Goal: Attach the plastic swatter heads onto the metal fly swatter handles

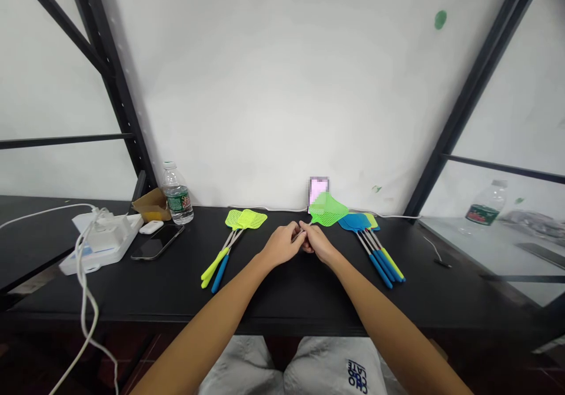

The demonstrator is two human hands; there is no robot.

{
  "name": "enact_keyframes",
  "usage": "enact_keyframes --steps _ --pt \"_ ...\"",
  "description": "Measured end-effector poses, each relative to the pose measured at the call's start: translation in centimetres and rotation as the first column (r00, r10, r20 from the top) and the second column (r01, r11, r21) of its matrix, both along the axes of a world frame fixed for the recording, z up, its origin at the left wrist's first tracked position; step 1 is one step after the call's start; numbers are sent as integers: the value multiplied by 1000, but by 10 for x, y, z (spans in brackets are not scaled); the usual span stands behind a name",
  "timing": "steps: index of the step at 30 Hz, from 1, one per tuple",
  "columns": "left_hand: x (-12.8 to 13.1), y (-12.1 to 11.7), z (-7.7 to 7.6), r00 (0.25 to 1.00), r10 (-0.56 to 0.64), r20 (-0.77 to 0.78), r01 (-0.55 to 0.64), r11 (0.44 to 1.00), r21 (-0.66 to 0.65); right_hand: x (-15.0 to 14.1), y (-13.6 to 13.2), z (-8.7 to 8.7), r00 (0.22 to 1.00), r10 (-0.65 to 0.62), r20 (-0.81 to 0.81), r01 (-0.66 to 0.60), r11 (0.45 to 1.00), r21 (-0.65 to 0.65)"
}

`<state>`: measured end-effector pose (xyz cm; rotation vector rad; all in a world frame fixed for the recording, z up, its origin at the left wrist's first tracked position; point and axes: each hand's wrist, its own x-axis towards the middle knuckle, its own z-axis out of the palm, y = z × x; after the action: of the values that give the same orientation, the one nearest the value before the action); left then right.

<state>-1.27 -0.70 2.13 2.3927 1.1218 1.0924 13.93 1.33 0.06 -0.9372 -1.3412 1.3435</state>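
Note:
A green fly swatter (pixel 329 210) is held above the middle of the black table, its mesh head tilted up to the right. My left hand (pixel 282 243) is closed around its thin metal shaft. Close against it, my right hand (pixel 318 243) pinches the shaft just below the head. The swatter's lower end is hidden by my hands. To the left lie several fly swatters (pixel 251 219) with yellow-green heads and yellow or blue handles. On the right, a fanned pile of fly swatters (pixel 355 222) shows blue and yellow heads.
At the left stand a water bottle (pixel 178 198), a cardboard box (pixel 152 205), a phone (pixel 159 242), a white earphone case (pixel 151 227) and a power strip (pixel 106 242) with cables. A blurred upright phone (pixel 318 188) leans on the wall. A short black-tipped cable (pixel 441 262) lies right.

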Motion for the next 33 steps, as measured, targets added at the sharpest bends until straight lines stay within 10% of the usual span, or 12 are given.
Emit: enact_keyframes --steps 10,20,33 --pt "7 4 -11 999 41 -9 -42 998 -50 5 7 2 963 -235 -133 228 971 -66" --pt "9 3 -10 999 38 -23 -40 994 -104 -1 3 -4 997 -77 -14 77 996 -49" --pt "14 9 -12 998 45 53 -39 993 -114 -2 5 -1 985 -165 -49 166 986 25"
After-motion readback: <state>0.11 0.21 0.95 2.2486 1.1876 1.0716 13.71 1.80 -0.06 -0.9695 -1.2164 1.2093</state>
